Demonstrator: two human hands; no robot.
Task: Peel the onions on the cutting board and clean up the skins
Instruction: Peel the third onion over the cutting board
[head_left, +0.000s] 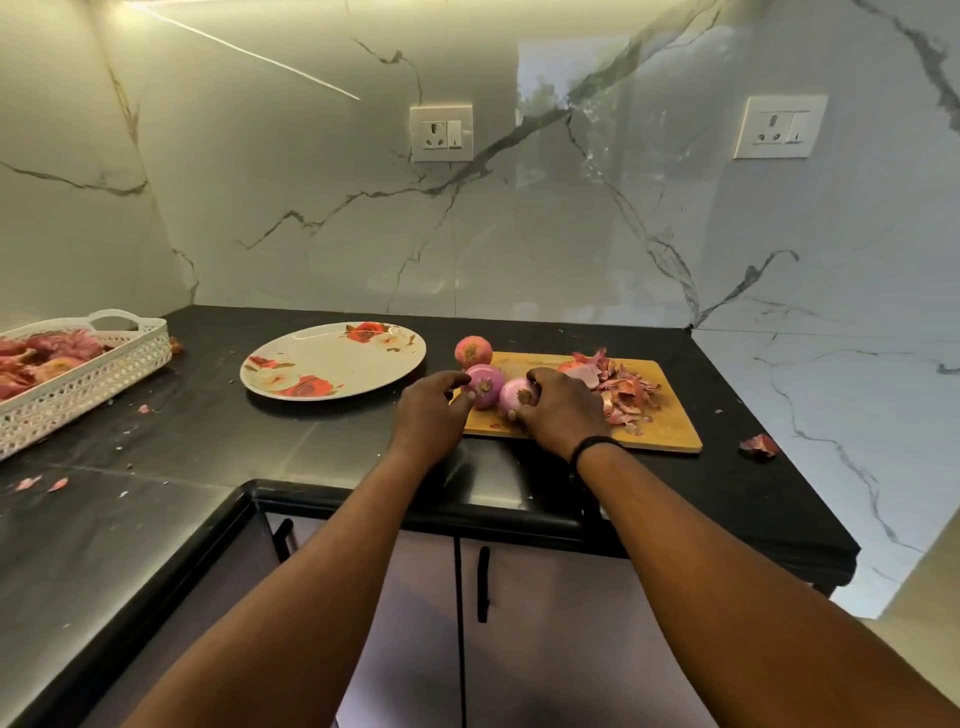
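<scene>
Reaching forward from the bottom of the view, both bare forearms stretch over the dark surface (218, 431) to the wooden cutting board (670, 431), the right wrist wearing a black band (589, 448). The left hand (428, 415) sits knuckles-up at the board's left end, its fingers (457, 379) loosely curled and slightly parted, the tips touching a peeled purple onion (485, 385) without closing round it. The right hand (558, 408) curls over a 2nd peeled onion (515, 395), fingers wrapped across its top and thumb beneath, gripping it; most of that onion's right side is hidden by the hand. These 2 onions lie touching each other on the board's left part. Behind them, at the board's far left corner, stands 1 unpeeled onion (473, 352). A heap of dry reddish skins (623, 389) covers the board's right half, and a pale rounded piece just behind the right hand is too hidden to tell apart from them. Left of the board rests a floral plate (332, 358); further left, a white perforated basket (88, 379) holding red skins is cut off by the frame edge. Loose skin scraps (759, 446) lie on the surface.
</scene>
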